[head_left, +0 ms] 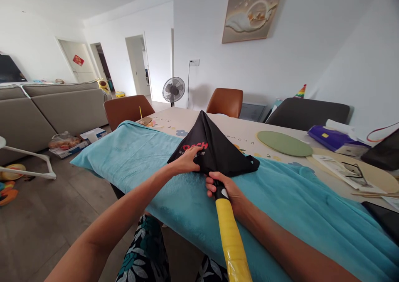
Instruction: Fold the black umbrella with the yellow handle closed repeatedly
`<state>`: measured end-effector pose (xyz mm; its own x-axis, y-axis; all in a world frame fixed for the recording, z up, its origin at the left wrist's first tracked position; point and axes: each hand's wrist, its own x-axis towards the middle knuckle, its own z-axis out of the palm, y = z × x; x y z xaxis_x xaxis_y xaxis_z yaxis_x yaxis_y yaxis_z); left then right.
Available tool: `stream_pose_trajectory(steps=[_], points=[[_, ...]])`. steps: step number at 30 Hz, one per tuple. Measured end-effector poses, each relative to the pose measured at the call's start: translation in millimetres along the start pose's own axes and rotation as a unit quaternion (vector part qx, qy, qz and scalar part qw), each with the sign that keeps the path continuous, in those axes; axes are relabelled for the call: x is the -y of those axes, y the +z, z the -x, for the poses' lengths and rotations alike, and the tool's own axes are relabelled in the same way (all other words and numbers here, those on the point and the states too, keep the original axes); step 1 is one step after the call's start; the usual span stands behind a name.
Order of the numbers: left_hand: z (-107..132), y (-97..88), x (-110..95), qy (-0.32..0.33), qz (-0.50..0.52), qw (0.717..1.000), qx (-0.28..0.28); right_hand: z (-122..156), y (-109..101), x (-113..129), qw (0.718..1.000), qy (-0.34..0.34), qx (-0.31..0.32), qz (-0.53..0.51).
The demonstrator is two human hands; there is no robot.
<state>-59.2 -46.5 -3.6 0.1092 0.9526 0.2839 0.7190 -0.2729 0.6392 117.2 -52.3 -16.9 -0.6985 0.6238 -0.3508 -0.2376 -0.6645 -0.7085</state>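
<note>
A black fabric cover or canopy with red lettering spreads in a pointed, three-cornered shape over a light blue plush blanket. A small loop sticks out at its right corner. My left hand rests on its lettered left side, fingers and thumb apart. My right hand is closed around the black neck of a thick handle, just below the fabric. Yellow wrapping covers the handle, which runs down toward me past the bottom edge. I cannot tell how the handle joins the fabric.
The table's patterned cover holds a green oval mat, a purple packet, glasses on paper and a dark phone. Brown chairs and a fan stand beyond. A sofa is to the left.
</note>
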Motion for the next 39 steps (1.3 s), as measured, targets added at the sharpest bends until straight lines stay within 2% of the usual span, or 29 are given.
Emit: stream_pose_trajectory(steps=[1,3,6,9,14,17,19,21,24,26,28,31,35,37,39], points=[[0.1,-0.5,2.5,-0.001,-0.013,0.999,0.036,0.1,-0.2,0.3,1.0,0.0,-0.005,-0.007],[2.3,0.2,5.8,0.006,-0.051,0.997,0.065,0.3,-0.5,0.8,1.0,0.005,-0.012,-0.012],[7.0,4.2,8.2,0.034,-0.125,0.99,0.056,0.4,-1.1,0.8,1.0,0.012,-0.017,-0.006],[11.6,7.5,10.6,0.033,-0.19,0.98,0.058,0.8,-1.4,0.3,1.0,0.008,-0.023,-0.002],[24.1,3.5,17.7,0.024,-0.23,0.973,0.025,3.8,1.8,0.9,1.0,-0.004,-0.02,0.013],[28.9,-3.7,20.9,0.017,-0.187,0.981,0.054,5.4,4.1,2.0,1.0,0.009,-0.011,0.006],[27.2,-10.3,21.5,0.004,-0.11,0.992,0.059,5.9,4.7,2.8,1.0,0.017,-0.011,-0.005],[20.8,-16.8,21.8,-0.035,-0.01,0.999,0.009,5.9,4.9,3.3,1.0,0.02,-0.012,-0.01],[5.2,-19.8,24.2,-0.096,0.102,0.985,-0.096,5.4,5.3,3.6,1.0,0.02,-0.018,-0.008],[-6.2,-14.8,27.1,-0.113,0.121,0.979,-0.117,4.6,5.9,3.5,0.999,0.022,-0.036,-0.009],[-16.2,-5.3,29.0,-0.115,0.093,0.984,-0.098,3.8,6.5,3.6,0.998,0.021,-0.061,-0.012],[-27.0,11.2,27.0,-0.106,-0.002,0.993,-0.057,4.0,7.6,6.0,0.996,0.026,-0.087,-0.01],[-35.5,28.7,19.1,-0.112,-0.128,0.985,-0.03,7.8,9.8,15.9,0.994,0.04,-0.104,0.0],[-39.7,36.1,15.3,-0.105,-0.121,0.987,-0.025,9.6,10.7,22.2,0.993,0.049,-0.104,0.003],[-44.9,42.8,10.4,-0.102,-0.027,0.994,-0.028,10.1,10.6,28.3,0.995,0.051,-0.086,-0.003]])
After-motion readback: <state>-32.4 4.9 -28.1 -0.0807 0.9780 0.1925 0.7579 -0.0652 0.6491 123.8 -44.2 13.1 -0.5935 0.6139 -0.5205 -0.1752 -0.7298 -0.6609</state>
